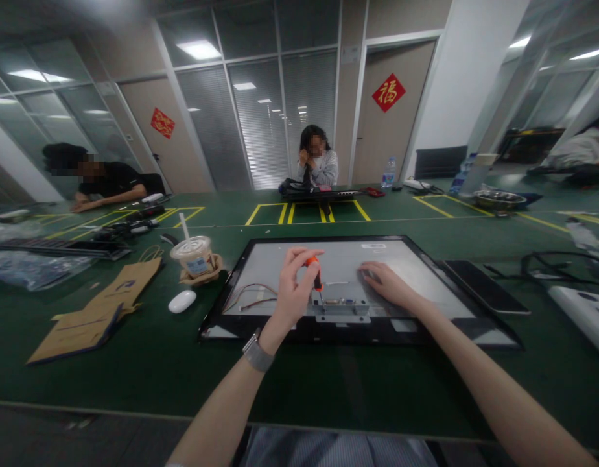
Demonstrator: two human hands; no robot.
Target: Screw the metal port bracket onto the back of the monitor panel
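A monitor panel [426, 272] lies face down on the green table, its grey metal back up inside a black frame. My left hand [293, 285] is closed round an orange-handled screwdriver [315, 269], held upright with its tip on the metal connector bracket [341, 305] near the panel's front edge. My right hand [387, 282] lies flat with fingers stretched out on the metal back, just right of the bracket. Thin wires [253, 295] run across the panel's left part.
An iced drink cup [195, 254] with a straw, a white mouse [181, 301] and a brown paper bag [100, 311] sit to the left. A black tablet [484, 285], cables and a white device [584, 311] lie to the right. Other people sit at the far side.
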